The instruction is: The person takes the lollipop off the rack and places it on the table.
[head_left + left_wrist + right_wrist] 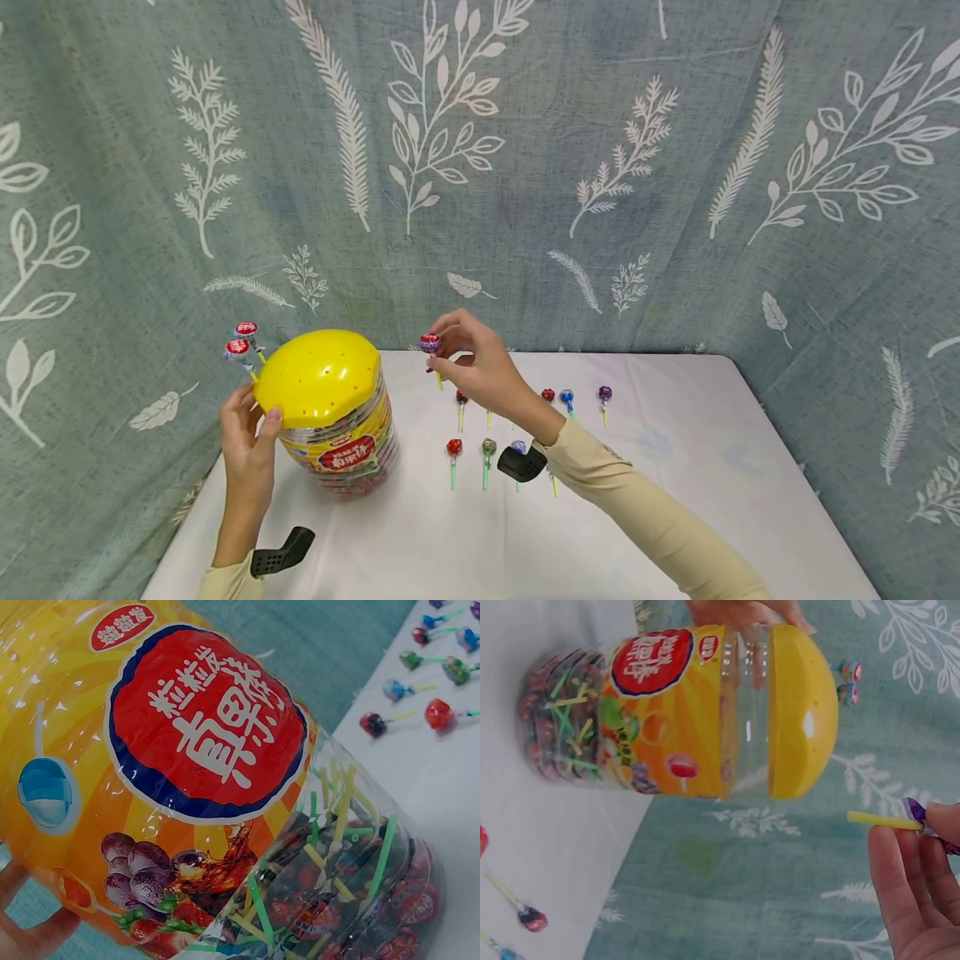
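Note:
A clear plastic candy jar (348, 454) with a printed label and a domed yellow lid (322, 375) stands on the left of the table, lollipops piled in its lower part. My left hand (251, 442) grips the lid's near left side, thumb on its edge. Two lollipops (238, 348) with red and blue wrappers stick out of the lid's left side. To the right of the jar, my right hand (476, 354) pinches a purple-and-red lollipop (430, 343), head up in the head view; its yellow stick (881, 820) shows in the right wrist view. Small holes dot the lid.
Several wrapped lollipops lie in rows on the white table (420, 542), among them a red one (453, 447), a green one (488, 447) and a purple one (605, 392). My right forearm passes over part of them. A leaf-patterned curtain (525, 167) hangs behind the table.

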